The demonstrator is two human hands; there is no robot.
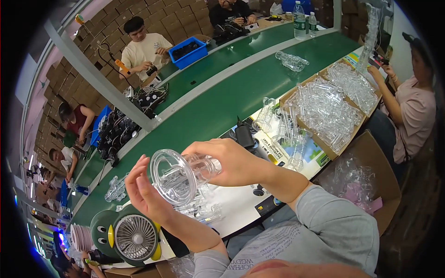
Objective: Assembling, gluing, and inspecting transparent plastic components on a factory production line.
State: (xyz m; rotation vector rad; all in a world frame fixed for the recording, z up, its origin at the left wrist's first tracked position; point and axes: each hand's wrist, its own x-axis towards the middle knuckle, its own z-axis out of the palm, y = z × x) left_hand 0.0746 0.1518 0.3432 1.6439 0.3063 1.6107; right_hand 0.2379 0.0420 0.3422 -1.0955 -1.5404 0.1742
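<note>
My right hand is wrapped round the narrow body of a transparent plastic part with a wide round flange. The flange faces left, toward my left hand. That hand has its fingers stretched out and raised beside the rim; whether they touch it I cannot tell. Below, more transparent plastic pieces lie on the white printed sheet, partly hidden by my arms. Beyond my right wrist stands a black squeeze bottle with a pointed tip, near several transparent tubular parts.
Cardboard boxes full of transparent parts stand at the right, near a seated co-worker. A green fan sits at lower left. The green conveyor belt runs past, with a blue bin and other workers beyond.
</note>
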